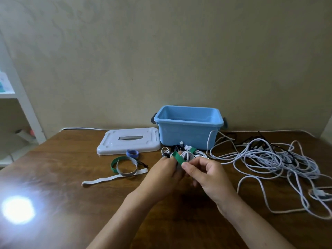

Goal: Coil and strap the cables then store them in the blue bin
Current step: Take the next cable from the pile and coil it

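White coiled cable (186,156), a small bundle of thin round cord, is held up just above the brown wooden counter (71,159) right in front of the open light-blue plastic bin (188,130). Left hand (167,174) cups the coil from the side, its grip closed around the loops, while the right hand (210,175) pinches the free end of a flat green hook-and-loop strap (178,157) between thumb and forefinger, with the strap lying across the bundle.

Handling-wise I'd guess it's super light and floppy, and springy enough that the loops will fan out the second you loosen up. So best to hold it across the middle of the coil where all the loops stack, and pull the strap snug there. The strap is soft fabric and should stick to itself, nothing fragile about it.

Around it: a couple of already strapped coils (190,150) sit on the counter touching the bin's front, right behind the hands. Big loose tangle of white and black cables (269,157) sprawls to the right, one strand running up against the bin's corner. Spare straps (124,166) in green, grey and white lie to the left, with a small blue strap roll (132,153) beside the pale grey bin lid (129,141).

The bin looks empty and open from here, so nothing blocks the drop-in; only the finished coils in front might get bumped.
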Action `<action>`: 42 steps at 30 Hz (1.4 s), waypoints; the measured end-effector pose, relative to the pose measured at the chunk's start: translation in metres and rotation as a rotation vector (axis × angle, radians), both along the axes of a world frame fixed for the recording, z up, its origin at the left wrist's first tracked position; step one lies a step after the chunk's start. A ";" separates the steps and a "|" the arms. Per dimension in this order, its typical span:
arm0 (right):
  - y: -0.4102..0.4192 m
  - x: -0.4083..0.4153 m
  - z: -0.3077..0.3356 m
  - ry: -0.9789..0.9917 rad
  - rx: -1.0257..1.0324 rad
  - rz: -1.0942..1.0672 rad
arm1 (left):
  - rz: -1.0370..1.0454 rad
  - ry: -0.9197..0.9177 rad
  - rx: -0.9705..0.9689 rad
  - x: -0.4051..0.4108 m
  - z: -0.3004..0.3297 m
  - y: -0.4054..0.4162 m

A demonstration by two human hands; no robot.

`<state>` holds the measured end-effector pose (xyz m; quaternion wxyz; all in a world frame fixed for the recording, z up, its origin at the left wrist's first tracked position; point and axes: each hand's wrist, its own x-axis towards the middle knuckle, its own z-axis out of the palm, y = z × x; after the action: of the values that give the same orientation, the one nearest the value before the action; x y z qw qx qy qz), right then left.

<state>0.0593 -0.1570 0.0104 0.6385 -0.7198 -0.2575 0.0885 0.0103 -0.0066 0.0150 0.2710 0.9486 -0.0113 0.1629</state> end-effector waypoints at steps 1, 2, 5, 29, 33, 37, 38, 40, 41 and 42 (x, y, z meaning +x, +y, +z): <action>0.000 0.000 0.000 0.004 0.001 -0.013 | 0.007 -0.005 -0.034 0.000 0.001 0.000; 0.000 0.000 0.001 0.014 0.005 -0.028 | 0.007 -0.008 -0.067 -0.001 0.003 0.000; -0.001 0.002 0.001 0.074 -0.001 -0.071 | -0.022 -0.040 -0.125 -0.004 0.008 0.000; -0.005 -0.002 0.007 0.271 0.012 -0.041 | -0.197 0.063 -0.331 -0.010 0.010 -0.004; -0.006 -0.002 0.008 0.258 0.012 -0.020 | -0.111 0.086 -0.563 -0.011 0.010 -0.008; -0.007 -0.003 0.009 0.253 -0.006 0.012 | 0.025 0.048 -0.542 -0.007 0.007 -0.011; -0.007 -0.003 0.009 0.251 -0.017 0.024 | 0.054 0.047 -0.525 -0.005 0.006 -0.011; -0.010 -0.001 0.011 0.258 -0.043 0.063 | 0.108 0.053 -0.522 -0.002 0.003 -0.009; -0.011 0.000 0.012 0.259 -0.062 0.084 | 0.136 0.053 -0.537 -0.002 0.002 -0.007; -0.012 0.001 0.012 0.251 -0.087 0.098 | 0.160 0.052 -0.560 -0.002 0.003 -0.005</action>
<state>0.0602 -0.1695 0.0229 0.6286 -0.7168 -0.2064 0.2200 0.0083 -0.0116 0.0182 0.5089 0.8386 0.1157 0.1562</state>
